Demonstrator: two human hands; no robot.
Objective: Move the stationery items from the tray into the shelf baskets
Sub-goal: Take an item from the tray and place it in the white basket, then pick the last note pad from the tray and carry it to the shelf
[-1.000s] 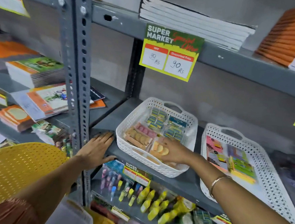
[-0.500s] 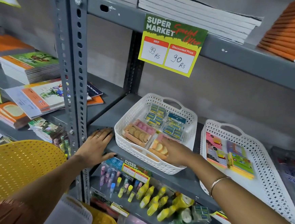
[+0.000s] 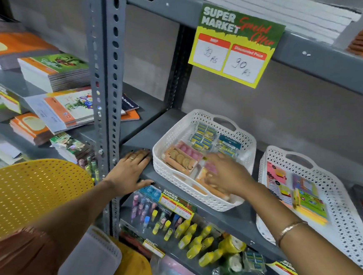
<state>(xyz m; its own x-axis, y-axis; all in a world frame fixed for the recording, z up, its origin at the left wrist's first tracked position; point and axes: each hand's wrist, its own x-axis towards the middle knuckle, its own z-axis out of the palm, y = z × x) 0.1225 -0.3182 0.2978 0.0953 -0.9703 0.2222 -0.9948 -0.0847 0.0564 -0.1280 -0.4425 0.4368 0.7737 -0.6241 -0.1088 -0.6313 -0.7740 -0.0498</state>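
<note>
A white lattice basket stands on the grey shelf and holds packs of erasers: a tan pack, a pink one and blue-yellow ones. My right hand hovers just above the basket's front right part, blurred, fingers spread over orange and pink packs; it grips nothing I can make out. My left hand lies flat on the shelf's front edge, just left of the basket. A second white basket to the right holds colourful sticky-note packs.
A perforated grey upright splits the shelving; stacks of notebooks lie left of it. Yellow glue bottles and correction pens fill the shelf below. A price sign hangs above. A yellow perforated surface is at lower left.
My right hand has lifted off the orange pack at the basket's front and moved up and back over the packs. The left hand stays on the shelf edge. The view has drawn closer.
</note>
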